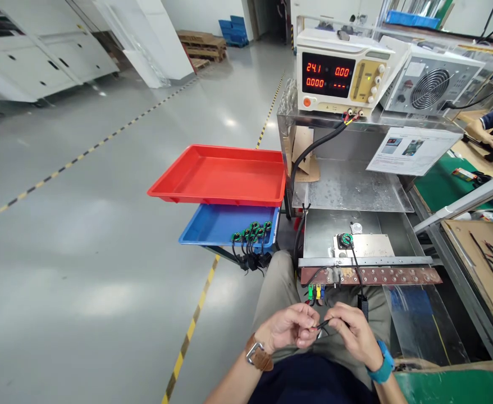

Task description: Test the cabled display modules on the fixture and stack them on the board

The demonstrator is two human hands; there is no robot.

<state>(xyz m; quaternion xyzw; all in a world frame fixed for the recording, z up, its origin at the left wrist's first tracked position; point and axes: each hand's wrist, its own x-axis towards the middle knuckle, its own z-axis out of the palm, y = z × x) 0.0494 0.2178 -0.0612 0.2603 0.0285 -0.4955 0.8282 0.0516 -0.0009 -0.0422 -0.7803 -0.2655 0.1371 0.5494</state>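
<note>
The fingers of the left hand (291, 328) and right hand (351, 330) grasp a thin black cable (323, 324), before the counter's (320, 234) front edge. Green-topped connectors (254, 230) lie at the blue tray's (208, 221) front right corner.

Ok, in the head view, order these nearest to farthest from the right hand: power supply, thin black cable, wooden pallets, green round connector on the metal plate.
From the right hand:
1. Thin black cable, pinched in it.
2. Green round connector, ahead, on the metal plate.
3. Power supply, higher and farther ahead.
4. Wooden pallets, far back on the left.
</note>
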